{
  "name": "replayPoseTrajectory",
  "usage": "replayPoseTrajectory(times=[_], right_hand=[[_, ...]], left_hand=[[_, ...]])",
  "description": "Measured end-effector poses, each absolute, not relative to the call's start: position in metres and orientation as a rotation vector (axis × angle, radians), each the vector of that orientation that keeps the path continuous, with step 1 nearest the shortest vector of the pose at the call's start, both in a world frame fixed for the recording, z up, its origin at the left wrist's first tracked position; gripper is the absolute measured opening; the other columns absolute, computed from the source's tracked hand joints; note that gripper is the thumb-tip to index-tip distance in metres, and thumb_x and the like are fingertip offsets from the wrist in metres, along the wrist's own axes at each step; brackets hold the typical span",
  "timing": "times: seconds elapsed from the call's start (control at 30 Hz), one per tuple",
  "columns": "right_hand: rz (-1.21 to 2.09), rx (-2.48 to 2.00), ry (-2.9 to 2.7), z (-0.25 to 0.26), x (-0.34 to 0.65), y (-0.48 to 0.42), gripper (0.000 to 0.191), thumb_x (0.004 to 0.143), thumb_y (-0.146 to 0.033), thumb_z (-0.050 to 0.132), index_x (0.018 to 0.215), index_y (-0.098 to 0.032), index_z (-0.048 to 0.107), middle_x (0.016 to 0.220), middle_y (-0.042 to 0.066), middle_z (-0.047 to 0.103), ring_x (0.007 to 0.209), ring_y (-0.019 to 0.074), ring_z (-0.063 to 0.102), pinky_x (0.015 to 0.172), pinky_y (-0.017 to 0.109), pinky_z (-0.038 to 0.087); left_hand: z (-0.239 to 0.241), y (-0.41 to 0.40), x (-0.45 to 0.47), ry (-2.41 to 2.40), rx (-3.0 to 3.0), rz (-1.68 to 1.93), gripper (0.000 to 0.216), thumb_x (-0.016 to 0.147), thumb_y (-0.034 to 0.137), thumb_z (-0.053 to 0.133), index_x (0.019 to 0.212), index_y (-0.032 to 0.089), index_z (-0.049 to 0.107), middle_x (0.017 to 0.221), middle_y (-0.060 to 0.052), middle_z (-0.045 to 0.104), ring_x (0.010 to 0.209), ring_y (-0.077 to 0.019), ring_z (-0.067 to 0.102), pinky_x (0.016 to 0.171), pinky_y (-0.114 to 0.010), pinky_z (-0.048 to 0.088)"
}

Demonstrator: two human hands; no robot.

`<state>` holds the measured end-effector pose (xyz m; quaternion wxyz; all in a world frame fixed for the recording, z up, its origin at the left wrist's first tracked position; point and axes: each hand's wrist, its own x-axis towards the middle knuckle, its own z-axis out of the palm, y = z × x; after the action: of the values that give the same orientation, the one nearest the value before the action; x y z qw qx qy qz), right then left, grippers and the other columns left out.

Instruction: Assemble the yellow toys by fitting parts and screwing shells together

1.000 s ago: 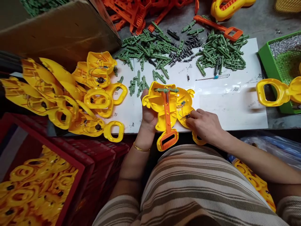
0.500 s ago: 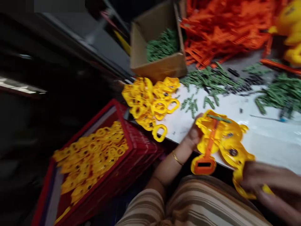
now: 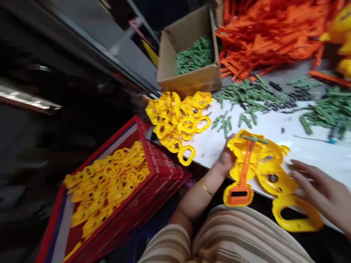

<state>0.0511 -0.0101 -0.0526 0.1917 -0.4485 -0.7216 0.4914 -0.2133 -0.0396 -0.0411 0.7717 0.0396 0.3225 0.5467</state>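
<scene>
My left hand (image 3: 227, 157) grips the left side of a yellow plastic toy shell (image 3: 236, 166) at the table's front edge, most of its fingers hidden behind it. Inside this shell lie an orange long-handled part (image 3: 245, 170), its slotted end in the shell's oval handle, and a green strip (image 3: 255, 139) across the top. Against it on the right is a second yellow shell half (image 3: 285, 179) with a ring-shaped handle hanging over the edge. My right hand (image 3: 320, 190) is beside that half, fingers apart; whether its fingertips touch the shell I cannot tell.
Yellow shells (image 3: 167, 113) are heaped at the table's left edge. A red crate (image 3: 164, 164) full of yellow shells stands lower left. Behind are a cardboard box (image 3: 192, 78) of green parts, an orange heap (image 3: 274, 40), loose green pieces (image 3: 326, 109) and small black pieces (image 3: 290, 98).
My right hand has let go of the ring handle of the right yellow shell half and moved up and right, fingers spread. My left hand keeps its grip in nearly the same place.
</scene>
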Motion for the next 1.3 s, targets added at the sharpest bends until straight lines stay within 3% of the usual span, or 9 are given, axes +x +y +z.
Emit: replayPoseTrajectory(times=[0.07, 0.17, 0.37, 0.5, 0.63, 0.8, 0.9, 1.0, 1.3], right_hand=[[1.362, -1.504, -1.974, -0.050, 0.042, -0.021, 0.050, 0.090, -0.063, 0.051, 0.124, -0.029, 0.065, 0.126, 0.012, 0.071, 0.110, 0.0375, 0.069, 0.091, 0.059, 0.059], [1.512, -1.473, -1.951, -0.043, 0.025, -0.026, 0.065, 0.092, -0.065, 0.046, 0.135, -0.020, 0.061, 0.138, 0.013, 0.065, 0.126, 0.0371, 0.061, 0.108, 0.055, 0.049], [2.035, -1.141, -1.633, -0.038, 0.014, -0.027, 0.062, 0.096, -0.059, 0.048, 0.148, -0.026, 0.048, 0.149, 0.007, 0.056, 0.133, 0.0311, 0.056, 0.108, 0.045, 0.051], [2.027, -1.112, -1.402, -0.033, 0.007, -0.039, 0.062, 0.096, -0.058, 0.050, 0.150, -0.030, 0.042, 0.156, 0.005, 0.047, 0.142, 0.0265, 0.047, 0.117, 0.042, 0.041], [2.223, -1.066, -0.996, -0.026, -0.003, -0.049, 0.064, 0.096, -0.059, 0.045, 0.152, -0.031, 0.036, 0.144, 0.008, 0.060, 0.129, 0.0263, 0.061, 0.103, 0.041, 0.053], [2.395, -1.046, -0.462, -0.027, 0.002, -0.046, 0.054, 0.086, -0.054, 0.058, 0.128, -0.021, 0.063, 0.108, 0.009, 0.077, 0.094, 0.0314, 0.075, 0.079, 0.046, 0.062], [2.323, -1.039, -0.333, -0.026, 0.012, -0.038, 0.042, 0.080, -0.049, 0.065, 0.108, -0.020, 0.072, 0.100, 0.009, 0.079, 0.092, 0.0325, 0.075, 0.080, 0.048, 0.063], [2.169, -1.089, -0.349, -0.023, 0.019, -0.031, 0.033, 0.076, -0.044, 0.068, 0.100, -0.021, 0.073, 0.095, 0.007, 0.079, 0.096, 0.0315, 0.075, 0.085, 0.047, 0.062], [1.983, -1.113, -0.709, -0.013, 0.004, -0.020, 0.031, 0.077, -0.044, 0.063, 0.101, -0.023, 0.069, 0.097, 0.005, 0.076, 0.101, 0.0306, 0.072, 0.086, 0.045, 0.062]], left_hand=[[-0.035, -0.038, -0.213, 0.674, 0.062, 1.191, 0.052, 0.081, 0.064, 0.052, 0.104, 0.022, 0.072, 0.100, -0.010, 0.075, 0.110, -0.0326, 0.069, 0.094, -0.046, 0.053], [-0.030, -0.037, -0.211, 0.696, 0.053, 1.215, 0.064, 0.078, 0.073, 0.048, 0.113, 0.024, 0.069, 0.105, -0.008, 0.075, 0.113, -0.0335, 0.067, 0.098, -0.049, 0.052], [-0.033, -0.040, -0.211, 0.800, 0.058, 1.272, 0.067, 0.079, 0.072, 0.051, 0.127, 0.025, 0.063, 0.114, -0.009, 0.073, 0.119, -0.0365, 0.065, 0.100, -0.056, 0.051], [-0.031, -0.039, -0.208, 0.758, 0.044, 1.275, 0.073, 0.077, 0.075, 0.054, 0.128, 0.024, 0.062, 0.118, -0.011, 0.072, 0.125, -0.0382, 0.061, 0.100, -0.056, 0.051], [-0.030, -0.035, -0.203, 0.646, 0.080, 1.250, 0.081, 0.073, 0.083, 0.049, 0.123, 0.022, 0.065, 0.124, -0.014, 0.070, 0.127, -0.0386, 0.059, 0.099, -0.055, 0.052], [-0.036, -0.032, -0.208, 0.604, 0.063, 1.343, 0.079, 0.082, 0.080, 0.037, 0.123, 0.020, 0.066, 0.127, -0.014, 0.069, 0.119, -0.0331, 0.065, 0.092, -0.047, 0.057], [-0.034, -0.031, -0.211, 0.600, 0.004, 1.434, 0.071, 0.086, 0.076, 0.037, 0.114, 0.021, 0.070, 0.115, -0.013, 0.073, 0.099, -0.0284, 0.071, 0.082, -0.041, 0.059], [-0.030, -0.030, -0.205, 0.633, -0.073, 1.410, 0.064, 0.086, 0.071, 0.043, 0.106, 0.018, 0.073, 0.102, -0.013, 0.075, 0.083, -0.0283, 0.073, 0.077, -0.042, 0.059], [-0.032, -0.035, -0.179, 0.671, -0.187, 1.372, 0.052, 0.087, 0.060, 0.051, 0.104, 0.016, 0.074, 0.099, -0.011, 0.078, 0.106, -0.0348, 0.071, 0.093, -0.048, 0.055]])
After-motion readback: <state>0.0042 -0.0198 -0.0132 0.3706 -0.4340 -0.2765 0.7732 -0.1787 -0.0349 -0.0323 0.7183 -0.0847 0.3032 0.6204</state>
